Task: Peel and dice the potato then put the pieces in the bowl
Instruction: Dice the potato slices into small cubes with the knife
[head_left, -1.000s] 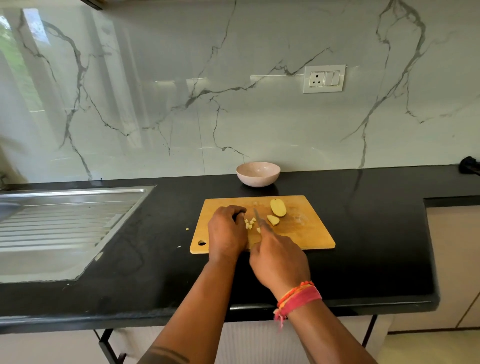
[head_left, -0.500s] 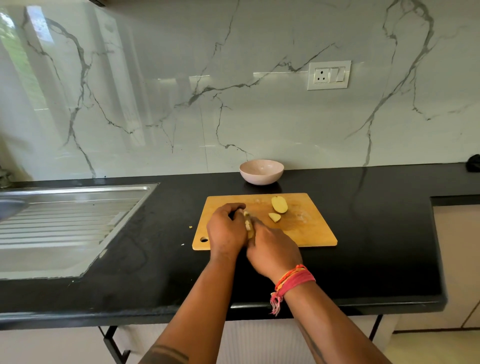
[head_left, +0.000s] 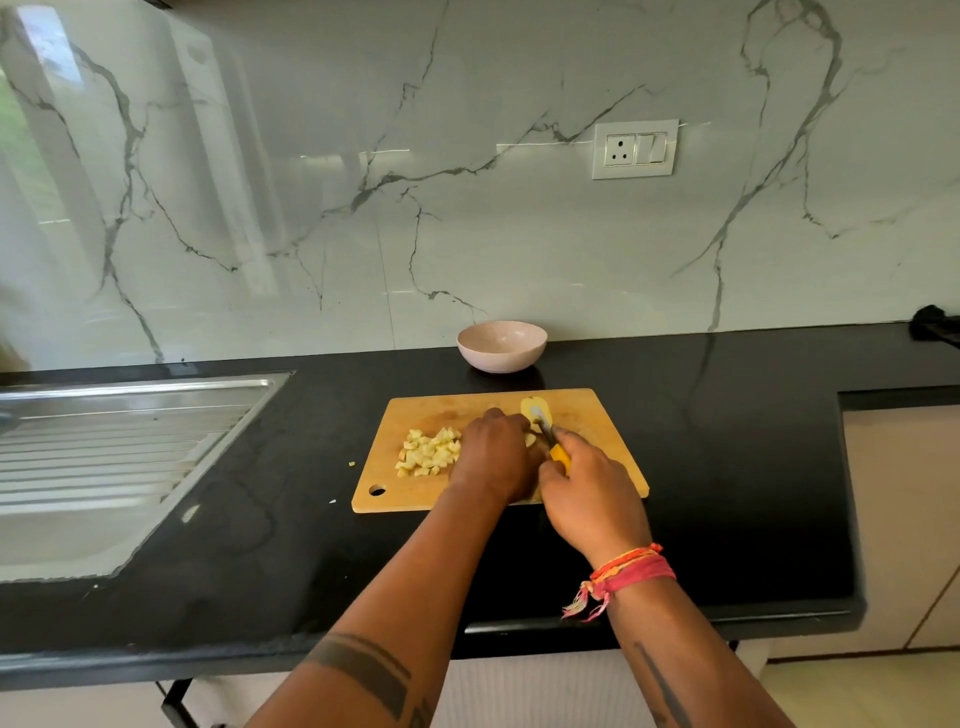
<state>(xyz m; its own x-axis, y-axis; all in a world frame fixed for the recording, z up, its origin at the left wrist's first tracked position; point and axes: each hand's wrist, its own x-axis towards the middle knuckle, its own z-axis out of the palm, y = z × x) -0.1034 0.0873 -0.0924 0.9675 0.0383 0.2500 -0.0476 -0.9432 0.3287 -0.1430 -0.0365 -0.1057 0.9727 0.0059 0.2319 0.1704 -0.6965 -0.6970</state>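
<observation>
A heap of diced potato (head_left: 429, 452) lies left of the hands; the bowl (head_left: 502, 344) beyond holds none. The right hand (head_left: 589, 491) grips a knife (head_left: 550, 439); the left hand (head_left: 496, 457) curls over an uncut piece (head_left: 530, 439), another piece (head_left: 535, 410) waiting beyond.

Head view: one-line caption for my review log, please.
Right hand holds a knife over potato on the cutting board; diced pieces piled left; bowl empty.

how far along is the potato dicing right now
Done: a pile of diced potato sits on the cutting board. In hand: the right hand grips a yellow-handled knife beside the left hand. Left: one potato slice is uncut, and the bowl looks empty.
</observation>
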